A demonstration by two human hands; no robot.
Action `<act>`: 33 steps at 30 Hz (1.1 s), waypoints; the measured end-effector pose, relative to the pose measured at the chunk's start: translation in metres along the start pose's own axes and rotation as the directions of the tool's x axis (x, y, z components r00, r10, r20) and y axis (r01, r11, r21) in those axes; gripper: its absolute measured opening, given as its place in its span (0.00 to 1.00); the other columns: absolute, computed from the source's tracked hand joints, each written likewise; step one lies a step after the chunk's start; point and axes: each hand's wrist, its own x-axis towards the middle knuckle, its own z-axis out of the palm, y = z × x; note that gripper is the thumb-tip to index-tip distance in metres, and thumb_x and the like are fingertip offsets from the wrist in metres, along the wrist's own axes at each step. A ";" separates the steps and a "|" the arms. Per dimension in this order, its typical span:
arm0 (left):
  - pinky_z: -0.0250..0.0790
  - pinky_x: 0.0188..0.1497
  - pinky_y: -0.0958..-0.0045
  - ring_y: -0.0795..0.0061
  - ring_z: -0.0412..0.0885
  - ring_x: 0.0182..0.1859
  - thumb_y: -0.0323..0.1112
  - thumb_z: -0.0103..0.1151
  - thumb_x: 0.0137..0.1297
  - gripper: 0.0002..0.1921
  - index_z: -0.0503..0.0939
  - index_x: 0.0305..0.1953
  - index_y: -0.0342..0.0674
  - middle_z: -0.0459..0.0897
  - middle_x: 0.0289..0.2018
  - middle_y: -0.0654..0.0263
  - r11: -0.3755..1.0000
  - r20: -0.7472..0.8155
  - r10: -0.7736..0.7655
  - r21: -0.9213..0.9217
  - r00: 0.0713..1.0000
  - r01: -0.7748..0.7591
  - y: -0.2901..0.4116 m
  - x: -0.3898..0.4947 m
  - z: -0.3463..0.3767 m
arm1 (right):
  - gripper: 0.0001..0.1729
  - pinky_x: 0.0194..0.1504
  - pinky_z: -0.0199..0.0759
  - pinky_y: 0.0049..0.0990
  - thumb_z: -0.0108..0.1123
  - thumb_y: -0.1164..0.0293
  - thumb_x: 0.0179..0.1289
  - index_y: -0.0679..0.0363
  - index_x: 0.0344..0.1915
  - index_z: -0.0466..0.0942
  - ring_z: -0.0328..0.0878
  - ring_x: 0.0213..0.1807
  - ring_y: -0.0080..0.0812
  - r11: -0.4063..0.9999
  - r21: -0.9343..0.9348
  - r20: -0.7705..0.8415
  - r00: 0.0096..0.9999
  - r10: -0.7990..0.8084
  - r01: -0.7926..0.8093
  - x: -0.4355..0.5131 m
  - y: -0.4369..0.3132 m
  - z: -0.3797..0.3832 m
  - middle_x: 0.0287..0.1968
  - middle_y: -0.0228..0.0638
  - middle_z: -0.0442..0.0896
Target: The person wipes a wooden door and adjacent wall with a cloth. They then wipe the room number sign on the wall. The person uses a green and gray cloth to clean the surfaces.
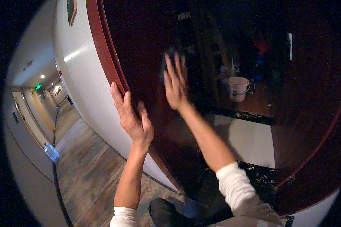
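Observation:
My left hand (135, 122) rests with fingers apart against the edge of a red door frame (103, 51), holding nothing. Farther right, my right hand (176, 85) is raised with its palm toward a dark red wooden panel (147, 71) inside the doorway. Motion blurs its fingers. A dark patch lies around those fingertips, possibly a cloth, but it is too dim to tell. Both forearms reach up from white sleeves.
A whitish bucket (237, 89) with a handle stands on the brown floor of the dark room. A pale floor tile (251, 142) with dark patterned borders lies at the threshold. Left runs a carpeted corridor (82, 153), with a blue water bottle (51, 152) by its far wall.

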 end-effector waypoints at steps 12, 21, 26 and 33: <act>0.52 0.78 0.57 0.50 0.58 0.79 0.19 0.56 0.67 0.25 0.71 0.66 0.34 0.60 0.77 0.48 0.999 -0.026 -0.046 0.005 0.999 0.047 0.000 -0.007 0.007 | 0.32 0.80 0.39 0.51 0.44 0.69 0.78 0.55 0.79 0.57 0.39 0.83 0.61 0.998 0.034 0.000 0.999 0.052 -0.052 -0.090 0.044 0.006 0.82 0.52 0.48; 0.52 0.78 0.59 0.53 0.61 0.77 0.22 0.55 0.72 0.22 0.70 0.66 0.31 0.64 0.75 0.48 0.995 -0.068 -0.046 -0.094 0.997 0.040 0.000 -0.010 0.009 | 0.37 0.81 0.23 0.49 0.31 0.50 0.82 0.55 0.82 0.46 0.29 0.85 0.50 0.694 0.045 0.212 0.685 0.697 -0.719 -0.372 0.045 0.006 0.84 0.47 0.37; 0.51 0.78 0.60 0.54 0.60 0.77 0.26 0.51 0.75 0.23 0.68 0.69 0.28 0.65 0.74 0.48 0.954 -0.036 -0.119 -0.279 0.992 0.105 -0.008 -0.017 -0.001 | 0.33 0.81 0.35 0.45 0.33 0.59 0.82 0.57 0.81 0.48 0.39 0.84 0.52 0.805 -0.046 0.180 0.787 0.590 -0.592 -0.280 0.038 -0.003 0.83 0.51 0.44; 0.48 0.79 0.56 0.50 0.56 0.79 0.25 0.45 0.77 0.24 0.66 0.72 0.31 0.61 0.76 0.46 0.977 0.039 -0.102 -0.187 0.994 0.107 0.000 -0.087 -0.013 | 0.31 0.79 0.37 0.56 0.36 0.61 0.83 0.54 0.80 0.53 0.39 0.82 0.62 0.980 0.042 0.025 0.981 0.194 -0.195 -0.100 0.019 0.002 0.82 0.51 0.46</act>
